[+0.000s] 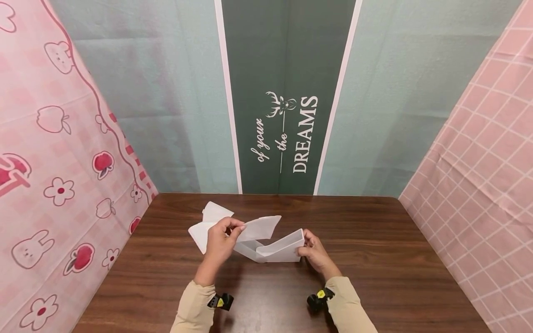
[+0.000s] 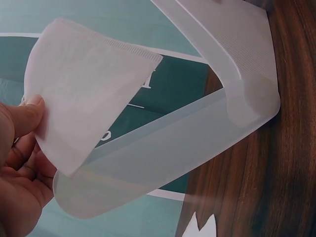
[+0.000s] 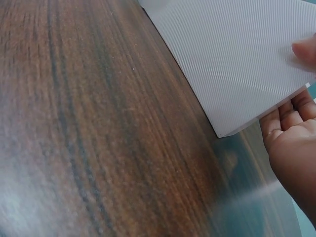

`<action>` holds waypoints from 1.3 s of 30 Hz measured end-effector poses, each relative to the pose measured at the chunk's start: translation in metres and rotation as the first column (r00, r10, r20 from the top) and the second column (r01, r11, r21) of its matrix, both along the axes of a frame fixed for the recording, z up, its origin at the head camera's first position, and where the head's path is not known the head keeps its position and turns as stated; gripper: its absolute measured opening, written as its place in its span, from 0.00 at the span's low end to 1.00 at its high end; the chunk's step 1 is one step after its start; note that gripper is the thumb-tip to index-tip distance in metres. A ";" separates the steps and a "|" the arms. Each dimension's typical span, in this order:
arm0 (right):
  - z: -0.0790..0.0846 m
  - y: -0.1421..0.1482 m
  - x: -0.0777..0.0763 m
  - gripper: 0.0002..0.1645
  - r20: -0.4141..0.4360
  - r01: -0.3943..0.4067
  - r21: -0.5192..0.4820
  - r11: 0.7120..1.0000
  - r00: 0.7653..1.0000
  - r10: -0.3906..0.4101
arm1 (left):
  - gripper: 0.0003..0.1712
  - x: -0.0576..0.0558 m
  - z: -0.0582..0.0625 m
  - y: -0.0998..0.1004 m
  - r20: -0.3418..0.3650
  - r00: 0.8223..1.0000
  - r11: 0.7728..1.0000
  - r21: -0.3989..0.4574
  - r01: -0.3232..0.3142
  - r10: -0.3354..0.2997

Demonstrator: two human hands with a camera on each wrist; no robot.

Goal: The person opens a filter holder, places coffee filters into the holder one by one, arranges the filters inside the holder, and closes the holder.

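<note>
My left hand pinches a white cone-shaped paper coffee filter with a crimped edge, between thumb and fingers. The filter is held over a translucent, ribbed plastic case. The case's flap lies swung open toward the left hand, below the filter. At the case's right end, my right hand grips it, thumb on the near ribbed wall and fingers around the end. The inside of the case is mostly hidden.
Left of the case, more white paper pieces lie on the brown wooden table, partly behind the left hand. Fabric hangings enclose the table at the back and on both sides.
</note>
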State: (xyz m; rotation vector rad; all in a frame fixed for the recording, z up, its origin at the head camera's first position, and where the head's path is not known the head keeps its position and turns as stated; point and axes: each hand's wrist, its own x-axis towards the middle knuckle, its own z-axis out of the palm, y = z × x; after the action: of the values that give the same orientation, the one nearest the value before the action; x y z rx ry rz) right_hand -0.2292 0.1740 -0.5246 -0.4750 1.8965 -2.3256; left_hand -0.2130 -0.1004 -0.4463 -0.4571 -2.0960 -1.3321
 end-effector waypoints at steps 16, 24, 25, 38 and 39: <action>-0.004 0.001 0.003 0.26 0.009 -0.003 -0.008 1.000 1.000 0.003 | 0.04 0.003 -0.001 0.007 0.059 0.998 1.000 0.009 0.028 -0.029; -0.003 0.001 0.004 0.26 0.006 -0.004 -0.025 1.000 1.000 0.004 | 0.05 0.002 -0.002 0.010 0.073 0.996 0.999 0.010 0.053 -0.053; -0.003 0.001 0.004 0.26 0.003 -0.006 -0.029 1.000 1.000 0.007 | 0.05 0.002 -0.002 0.011 0.074 0.996 0.998 0.004 0.056 -0.056; 0.001 0.001 0.001 0.25 -0.040 -0.030 -0.017 0.999 0.999 0.029 | 0.07 -0.001 0.001 0.018 0.117 0.992 0.996 -0.064 0.062 -0.055; 0.001 0.002 0.001 0.25 -0.032 -0.032 -0.014 0.999 0.999 0.031 | 0.07 0.000 0.000 0.018 0.117 0.992 0.995 -0.071 0.064 -0.055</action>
State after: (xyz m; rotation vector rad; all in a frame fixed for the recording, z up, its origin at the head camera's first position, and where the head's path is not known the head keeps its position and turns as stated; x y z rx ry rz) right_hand -0.2278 0.1756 -0.5238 -0.5428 1.8731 -2.3272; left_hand -0.2134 -0.0825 -0.4460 -0.4879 -2.2488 -1.3463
